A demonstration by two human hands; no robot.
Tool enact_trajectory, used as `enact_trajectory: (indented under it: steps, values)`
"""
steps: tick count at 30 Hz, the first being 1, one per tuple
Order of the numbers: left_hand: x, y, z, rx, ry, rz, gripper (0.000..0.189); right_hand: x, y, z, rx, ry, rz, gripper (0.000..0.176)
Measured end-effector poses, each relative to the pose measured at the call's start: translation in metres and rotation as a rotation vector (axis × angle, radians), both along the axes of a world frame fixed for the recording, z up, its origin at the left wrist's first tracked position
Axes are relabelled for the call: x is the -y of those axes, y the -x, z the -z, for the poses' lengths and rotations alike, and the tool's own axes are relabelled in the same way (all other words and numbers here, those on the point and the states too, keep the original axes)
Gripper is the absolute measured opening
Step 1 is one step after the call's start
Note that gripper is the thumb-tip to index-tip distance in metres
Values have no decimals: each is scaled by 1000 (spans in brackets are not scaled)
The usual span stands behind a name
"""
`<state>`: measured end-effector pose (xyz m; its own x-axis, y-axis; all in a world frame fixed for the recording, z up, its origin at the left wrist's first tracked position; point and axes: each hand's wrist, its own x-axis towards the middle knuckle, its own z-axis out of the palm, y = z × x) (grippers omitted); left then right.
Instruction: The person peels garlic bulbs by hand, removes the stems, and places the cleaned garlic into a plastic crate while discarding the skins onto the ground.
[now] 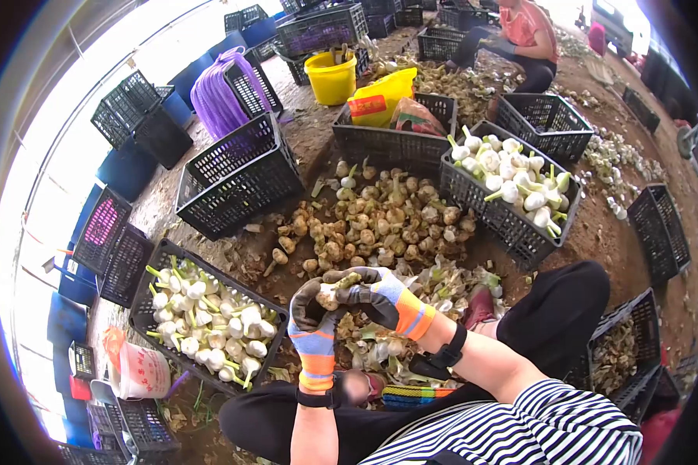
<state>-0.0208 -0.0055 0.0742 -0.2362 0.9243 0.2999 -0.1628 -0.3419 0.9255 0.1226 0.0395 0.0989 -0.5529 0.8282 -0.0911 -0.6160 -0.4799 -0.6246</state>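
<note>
My left hand [312, 314], in a striped glove with a dark palm, is closed around a brownish garlic bulb [329, 295] with a short stem. My right hand [376, 296], gloved alike, curls its fingers against the stem side of the same bulb. Beyond my hands lies a heap of unpeeled garlic bulbs [380, 221] on the ground. Loose garlic skins [395, 333] are scattered below and to the right of my hands. At left stands a black crate [149, 298] filled with white peeled bulbs, and another full crate [492, 213] stands at upper right.
Black crates [236, 186] stand around the heap, one holding a yellow bag [382, 98]. A yellow bucket [331, 80], purple netting [229, 89] and a white bucket [143, 372] are also around. Another person [527, 39] sits at the back right.
</note>
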Motion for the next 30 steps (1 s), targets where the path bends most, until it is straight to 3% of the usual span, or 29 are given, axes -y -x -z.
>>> enact_trajectory:
  steps: [2,4,5,6,8,10,12,14,16,17,19,20,22,24,25,26,28,30]
  values:
    - [3,0,-3,48,34,56,46,-7,-9,11,42,-27,-16,30]
    - [4,-1,-6,226,31,154,46,-18,-15,22,242,-475,55,28]
    - [7,-8,-18,281,92,148,47,-26,-15,21,435,-856,196,29]
    - [8,-8,-19,286,95,151,47,-25,-16,22,442,-853,196,29]
    - [7,-7,-19,373,269,128,46,-20,-19,16,708,-895,212,26]
    - [4,-3,-8,315,250,136,47,-15,-15,12,664,-857,232,22]
    - [-2,-3,-4,38,147,96,50,-11,-12,14,731,-861,305,20]
    - [6,-1,-21,178,302,125,52,-11,-11,18,656,-740,262,20]
    - [9,2,-28,209,345,163,53,-15,-10,17,494,-422,124,22]
    - [6,3,-19,209,345,160,53,-11,-6,15,432,-422,162,22]
    - [0,5,7,10,72,60,54,-7,-4,10,449,-433,156,22]
    - [0,6,5,10,75,58,54,-6,-4,10,466,-442,149,23]
    - [3,10,-4,-66,132,78,56,-15,-6,20,322,-83,201,17]
    - [9,11,-14,76,211,168,59,-32,-15,41,518,-150,365,13]
    - [10,14,-12,112,219,168,59,-44,-21,58,991,-514,226,16]
    - [10,16,-11,147,224,170,59,-39,-23,62,1460,-909,257,24]
    - [9,19,-10,164,227,219,60,-30,-25,41,1369,-998,249,37]
    - [6,17,1,-16,163,158,64,-22,-18,0,969,-952,170,40]
